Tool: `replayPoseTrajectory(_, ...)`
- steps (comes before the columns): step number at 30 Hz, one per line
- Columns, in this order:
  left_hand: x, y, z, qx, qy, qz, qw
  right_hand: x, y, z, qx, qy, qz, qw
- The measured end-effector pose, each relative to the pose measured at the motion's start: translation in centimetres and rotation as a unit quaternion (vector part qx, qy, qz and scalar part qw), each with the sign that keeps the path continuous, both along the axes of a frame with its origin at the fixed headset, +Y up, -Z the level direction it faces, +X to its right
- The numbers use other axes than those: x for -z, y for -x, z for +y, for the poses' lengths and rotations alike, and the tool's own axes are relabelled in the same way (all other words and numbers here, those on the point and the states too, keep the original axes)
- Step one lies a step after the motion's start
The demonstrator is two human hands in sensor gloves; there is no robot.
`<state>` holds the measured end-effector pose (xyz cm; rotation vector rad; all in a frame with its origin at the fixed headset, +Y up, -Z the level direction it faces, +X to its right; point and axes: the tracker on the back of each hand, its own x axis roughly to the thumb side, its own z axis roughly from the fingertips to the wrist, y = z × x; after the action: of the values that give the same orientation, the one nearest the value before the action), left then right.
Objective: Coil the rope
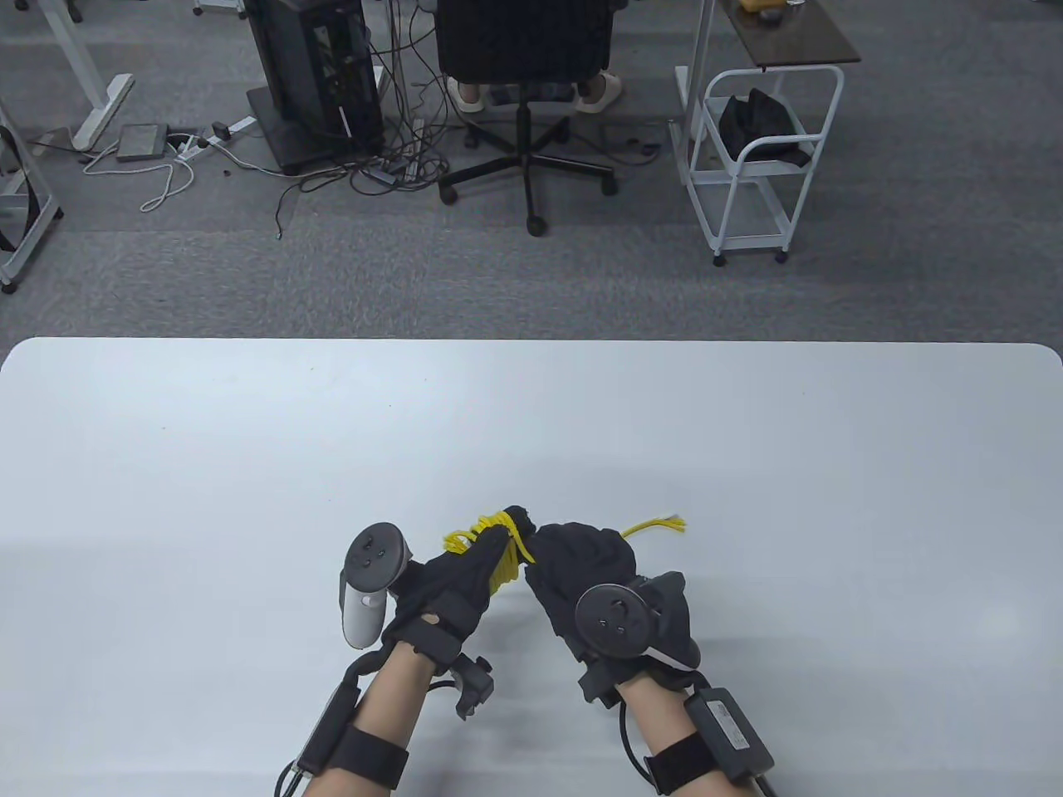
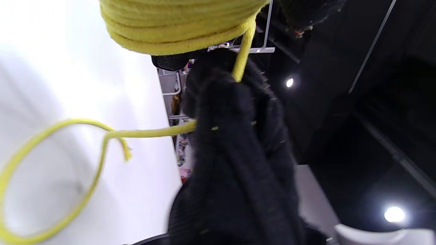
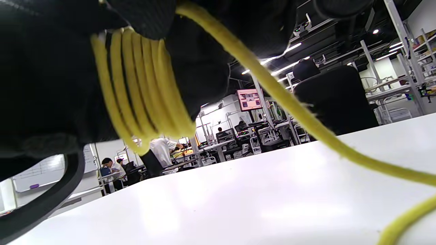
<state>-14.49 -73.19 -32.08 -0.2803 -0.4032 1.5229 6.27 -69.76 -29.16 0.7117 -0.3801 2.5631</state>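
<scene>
A yellow rope (image 1: 497, 541) is wound in several turns around my left hand (image 1: 458, 577) near the table's front middle. My right hand (image 1: 573, 556) sits just right of it and grips the strand that leaves the coil. The frayed rope end (image 1: 664, 525) lies on the table behind my right hand. In the left wrist view the coil (image 2: 177, 30) fills the top, and a strand runs down into my right hand's fingers (image 2: 235, 143), with a loose loop (image 2: 44, 177) on the table. In the right wrist view the coil (image 3: 143, 92) wraps the left glove and a strand (image 3: 289, 109) slants down to the table.
The white table (image 1: 531, 432) stretches wide to both sides and beyond the hands. Past its far edge stand an office chair (image 1: 525, 83), a computer tower (image 1: 315, 75) with cables, and a white cart (image 1: 760, 158).
</scene>
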Motion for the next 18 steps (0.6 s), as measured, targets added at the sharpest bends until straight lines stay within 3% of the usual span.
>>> replayPoseTrajectory(6,0.0,0.3,0.3,-0.054,-0.018,-0.001,0.998,0.0,0.1,-0.2,-0.031,-0.002,0.0,1.0)
replayPoseTrajectory(14,-0.2,-0.2,0.6,-0.138,-0.004,-0.036,0.99,0.8,-0.4,-1.0,-0.061,0.051,0.009,0.997)
replayPoseTrajectory(18,-0.3,-0.9,0.8,-0.091,-0.021,-0.056,0.994,1.2,-0.6,-1.4,-0.081,0.067,0.01,0.994)
